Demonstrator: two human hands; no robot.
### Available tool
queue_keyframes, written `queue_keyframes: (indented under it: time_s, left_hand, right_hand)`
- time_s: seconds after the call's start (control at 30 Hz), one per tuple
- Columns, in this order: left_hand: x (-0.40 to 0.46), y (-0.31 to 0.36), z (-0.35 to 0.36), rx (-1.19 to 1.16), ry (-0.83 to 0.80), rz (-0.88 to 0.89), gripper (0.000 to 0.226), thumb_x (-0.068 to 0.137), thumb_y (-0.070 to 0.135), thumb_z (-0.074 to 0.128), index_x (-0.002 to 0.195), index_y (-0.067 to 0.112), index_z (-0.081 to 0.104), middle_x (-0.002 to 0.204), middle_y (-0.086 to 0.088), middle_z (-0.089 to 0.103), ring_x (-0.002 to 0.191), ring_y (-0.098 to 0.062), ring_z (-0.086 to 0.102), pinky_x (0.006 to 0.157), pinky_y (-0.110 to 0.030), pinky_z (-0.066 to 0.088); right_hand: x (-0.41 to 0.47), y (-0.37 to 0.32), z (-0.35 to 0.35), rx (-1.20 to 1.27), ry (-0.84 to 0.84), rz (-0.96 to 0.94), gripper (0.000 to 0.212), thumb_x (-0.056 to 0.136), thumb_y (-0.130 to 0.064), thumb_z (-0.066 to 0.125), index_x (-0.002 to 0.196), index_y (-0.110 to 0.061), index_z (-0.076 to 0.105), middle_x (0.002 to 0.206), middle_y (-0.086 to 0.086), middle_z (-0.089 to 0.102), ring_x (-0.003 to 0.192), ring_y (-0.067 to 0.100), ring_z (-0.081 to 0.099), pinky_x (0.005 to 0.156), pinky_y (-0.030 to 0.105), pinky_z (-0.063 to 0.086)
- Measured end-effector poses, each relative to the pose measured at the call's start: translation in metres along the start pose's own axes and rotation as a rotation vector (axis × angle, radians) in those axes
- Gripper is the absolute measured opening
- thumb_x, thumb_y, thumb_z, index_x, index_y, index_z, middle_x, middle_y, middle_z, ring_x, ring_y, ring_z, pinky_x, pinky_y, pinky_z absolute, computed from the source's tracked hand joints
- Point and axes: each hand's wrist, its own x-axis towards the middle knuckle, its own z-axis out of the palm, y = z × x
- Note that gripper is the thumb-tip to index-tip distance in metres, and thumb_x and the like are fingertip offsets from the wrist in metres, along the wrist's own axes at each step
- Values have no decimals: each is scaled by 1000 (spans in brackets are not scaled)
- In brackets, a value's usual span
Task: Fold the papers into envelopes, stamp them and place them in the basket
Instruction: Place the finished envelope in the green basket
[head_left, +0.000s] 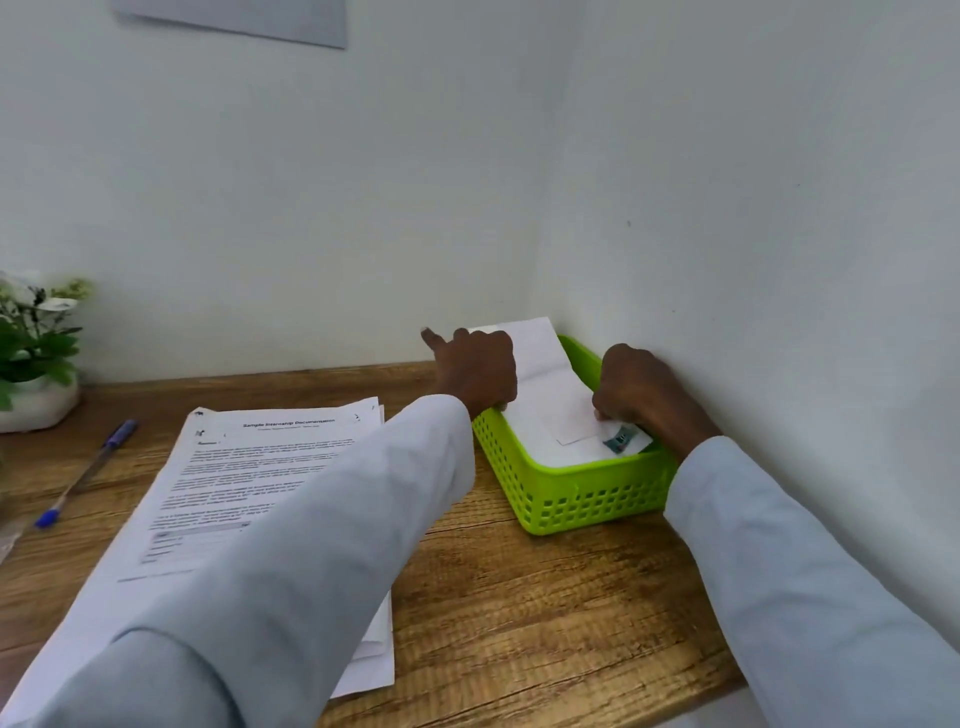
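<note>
Wooden desk (519, 597): papers (249, 467) headed "Sample Internship Documentation"; a stamped envelope (550, 395) is gripped by both hands, left hand (475, 371) and right hand (641, 392), in the green basket (587, 499).

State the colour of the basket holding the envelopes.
Bright lime green basket, seen best in the head view.

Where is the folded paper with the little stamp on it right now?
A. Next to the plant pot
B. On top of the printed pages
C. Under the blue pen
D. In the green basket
D: the stamped envelope lies inside the green basket, with the left hand and the right hand both on it.
</note>
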Motion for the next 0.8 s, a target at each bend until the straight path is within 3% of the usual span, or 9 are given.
queue_keyframes:
  time_s: [0.1, 0.23, 0.33, 0.43, 0.5, 0.63, 0.8]
  left_hand:
    - [4, 2, -1, 50, -92, 32, 36, 79, 29, 71, 105, 17, 50, 113, -6, 62, 115, -31, 55, 110, -69, 7]
    - [5, 4, -4, 137, -162, 88, 49, 80, 41, 71, 117, 15, 54, 118, -6, 63, 118, -31, 56, 110, -69, 3]
    - [9, 8, -2, 185, -253, 115, 40, 81, 51, 68, 101, 20, 52, 117, -3, 63, 122, -29, 54, 111, -69, 3]
    - [15, 15, 2, 231, -422, 110, 54, 81, 65, 61, 114, 22, 56, 132, 0, 58, 135, -29, 42, 110, -71, 0]
    - [18, 18, 5, 258, -477, 123, 56, 80, 68, 60, 114, 23, 61, 136, 2, 57, 138, -30, 38, 108, -73, -1]
    - [25, 15, 12, 253, -470, 161, 55, 79, 69, 60, 115, 27, 62, 136, 5, 54, 137, -30, 38, 105, -77, -1]
    - [36, 2, 16, 110, -211, 205, 73, 82, 59, 61, 141, 21, 41, 141, 2, 52, 134, -22, 44, 112, -65, -4]
  right_hand:
    - [-2, 1, 4, -30, -58, 1, 28, 78, -7, 75, 95, -8, 52, 114, 19, 66, 105, 34, 63, 69, 29, 41]
    - [-4, 5, 5, -83, -116, -11, 27, 77, -6, 75, 85, -11, 50, 101, 14, 65, 98, 32, 63, 68, 28, 41]
    - [-5, 9, 3, -124, -160, -22, 32, 77, -5, 74, 74, -13, 44, 79, 6, 55, 72, 25, 57, 62, 27, 42]
    - [-7, 9, 2, -143, -191, -20, 31, 79, -4, 74, 76, -13, 44, 73, 4, 52, 58, 19, 52, 51, 26, 40]
    - [-11, 9, 2, -176, -205, -41, 25, 81, -3, 71, 87, -11, 48, 80, 5, 54, 67, 22, 56, 54, 26, 40]
    - [-17, 10, 5, -252, -220, -89, 32, 88, -2, 57, 119, -9, 52, 126, 15, 57, 113, 34, 58, 72, 31, 39]
    - [-17, 14, 4, -201, -219, -75, 38, 87, -4, 60, 124, -10, 53, 129, 13, 56, 115, 33, 56, 74, 30, 40]
